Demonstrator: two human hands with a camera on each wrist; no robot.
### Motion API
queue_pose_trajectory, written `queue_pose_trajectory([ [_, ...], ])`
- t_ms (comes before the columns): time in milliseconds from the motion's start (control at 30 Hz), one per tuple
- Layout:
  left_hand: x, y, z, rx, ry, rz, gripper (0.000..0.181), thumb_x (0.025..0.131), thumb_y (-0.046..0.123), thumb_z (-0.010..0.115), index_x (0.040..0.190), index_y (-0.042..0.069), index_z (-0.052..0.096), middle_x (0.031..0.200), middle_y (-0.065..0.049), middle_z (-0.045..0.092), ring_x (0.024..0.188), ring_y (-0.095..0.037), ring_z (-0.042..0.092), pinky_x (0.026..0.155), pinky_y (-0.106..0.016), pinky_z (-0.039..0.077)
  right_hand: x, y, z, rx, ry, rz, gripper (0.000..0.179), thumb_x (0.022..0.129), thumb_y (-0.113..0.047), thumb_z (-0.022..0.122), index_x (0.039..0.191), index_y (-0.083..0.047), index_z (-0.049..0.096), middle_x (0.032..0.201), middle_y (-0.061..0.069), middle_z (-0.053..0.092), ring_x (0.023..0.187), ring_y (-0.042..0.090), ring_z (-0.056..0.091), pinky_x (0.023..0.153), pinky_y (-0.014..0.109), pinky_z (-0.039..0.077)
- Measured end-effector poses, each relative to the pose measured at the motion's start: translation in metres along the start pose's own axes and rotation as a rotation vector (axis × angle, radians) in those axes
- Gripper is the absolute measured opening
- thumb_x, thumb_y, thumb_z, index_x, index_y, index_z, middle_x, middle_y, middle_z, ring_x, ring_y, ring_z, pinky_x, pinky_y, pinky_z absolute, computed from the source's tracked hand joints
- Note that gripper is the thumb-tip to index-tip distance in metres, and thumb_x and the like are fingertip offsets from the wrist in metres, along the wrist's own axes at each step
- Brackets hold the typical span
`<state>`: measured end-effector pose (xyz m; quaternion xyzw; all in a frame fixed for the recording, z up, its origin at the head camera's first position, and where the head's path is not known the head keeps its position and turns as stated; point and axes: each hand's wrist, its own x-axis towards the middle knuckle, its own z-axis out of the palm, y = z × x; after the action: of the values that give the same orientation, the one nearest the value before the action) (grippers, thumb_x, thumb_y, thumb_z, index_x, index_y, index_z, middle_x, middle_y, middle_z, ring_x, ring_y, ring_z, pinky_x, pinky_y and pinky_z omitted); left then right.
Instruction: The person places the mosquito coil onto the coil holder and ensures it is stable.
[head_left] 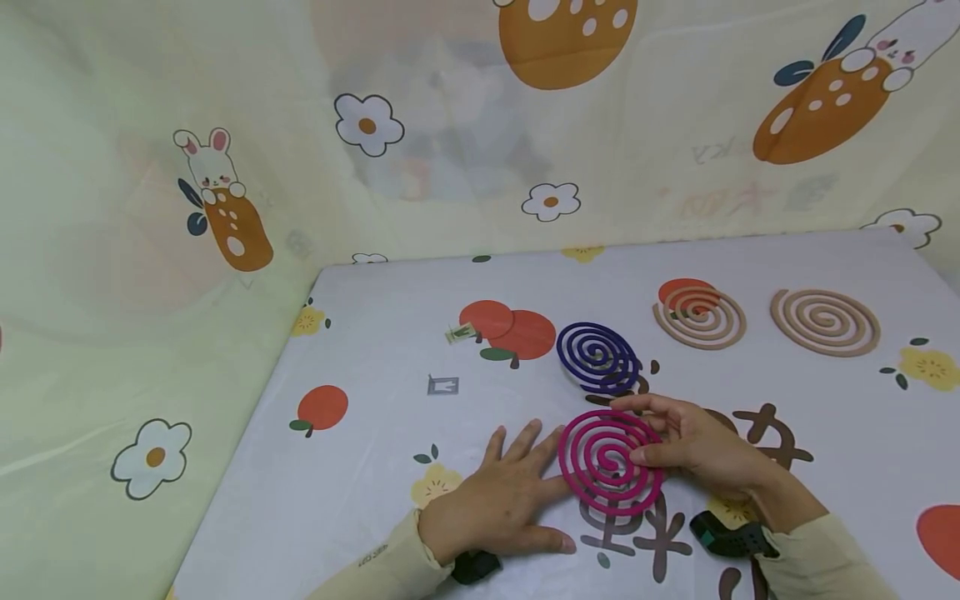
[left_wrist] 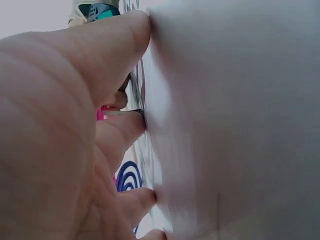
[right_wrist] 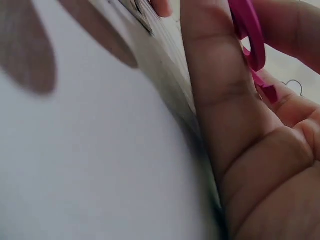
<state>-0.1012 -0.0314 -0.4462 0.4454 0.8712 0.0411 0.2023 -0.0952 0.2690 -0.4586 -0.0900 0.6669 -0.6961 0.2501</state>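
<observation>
A magenta spiral mosquito coil (head_left: 568,454) is tilted slightly above the tablecloth. My right hand (head_left: 701,446) pinches its right side, the thumb on top; in the right wrist view pieces of the magenta coil (right_wrist: 255,45) pass between the fingers. My left hand (head_left: 506,492) lies palm down on the cloth with fingers spread, its index finger at the coil's left edge. In the left wrist view its fingertips (left_wrist: 142,25) press on the cloth. Just behind the magenta coil sits a dark blue coil (head_left: 597,354).
Two tan coils (head_left: 825,323) (head_left: 701,333) lie at the back right. A small flat metal piece (head_left: 442,385) and a pale, shiny scrap (head_left: 461,332) lie left of the blue coil. Behind the table (head_left: 375,333) hangs a patterned curtain (head_left: 450,200).
</observation>
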Motion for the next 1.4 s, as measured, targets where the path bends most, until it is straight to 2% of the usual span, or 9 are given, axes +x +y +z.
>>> queue_pose_trajectory([
  [133,0.0,0.001,0.0,-0.007,-0.003,0.0,0.084,0.092,0.076,0.055,0.163,0.05,0.019,0.176,0.002,0.0,0.162,-0.034,-0.002,0.121,-0.072,0.012,0.001,0.0,0.003,0.008,-0.005,0.003,0.068,0.096,-0.003,0.073,0.153,0.004,0.038,0.139,0.019,0.062,0.118,0.022,0.069,0.094,0.038,0.059],
  [333,-0.001,0.002,-0.002,-0.011,-0.013,-0.01,0.083,0.092,0.076,0.055,0.162,0.05,0.02,0.176,0.003,0.0,0.162,-0.033,-0.002,0.121,-0.072,0.012,0.003,0.001,0.006,0.016,-0.005,-0.003,0.07,0.094,-0.001,0.074,0.152,0.007,0.036,0.136,0.02,0.063,0.116,0.021,0.069,0.093,0.037,0.059],
  [600,-0.001,0.002,-0.001,-0.014,-0.007,-0.009,0.081,0.092,0.077,0.054,0.162,0.05,0.024,0.176,0.003,0.001,0.162,-0.034,-0.001,0.121,-0.072,0.013,0.005,-0.001,0.009,0.006,0.003,0.034,0.071,0.094,-0.005,0.075,0.152,0.007,0.037,0.135,0.021,0.066,0.115,0.024,0.071,0.093,0.036,0.059],
  [900,-0.001,0.002,-0.001,-0.008,-0.009,-0.012,0.078,0.092,0.078,0.053,0.16,0.049,0.031,0.176,0.002,0.011,0.162,-0.034,0.0,0.121,-0.072,0.013,0.008,0.0,0.013,-0.004,-0.027,0.005,0.073,0.095,-0.003,0.074,0.154,0.007,0.034,0.137,0.023,0.064,0.115,0.025,0.071,0.094,0.036,0.059],
  [1400,-0.002,0.002,0.0,0.009,0.014,-0.003,0.078,0.093,0.077,0.053,0.161,0.048,0.031,0.175,-0.001,0.016,0.162,-0.035,0.002,0.121,-0.071,0.015,0.009,-0.002,0.017,-0.024,0.003,0.03,0.074,0.095,-0.007,0.075,0.155,0.006,0.033,0.136,0.024,0.064,0.114,0.023,0.071,0.092,0.034,0.06],
])
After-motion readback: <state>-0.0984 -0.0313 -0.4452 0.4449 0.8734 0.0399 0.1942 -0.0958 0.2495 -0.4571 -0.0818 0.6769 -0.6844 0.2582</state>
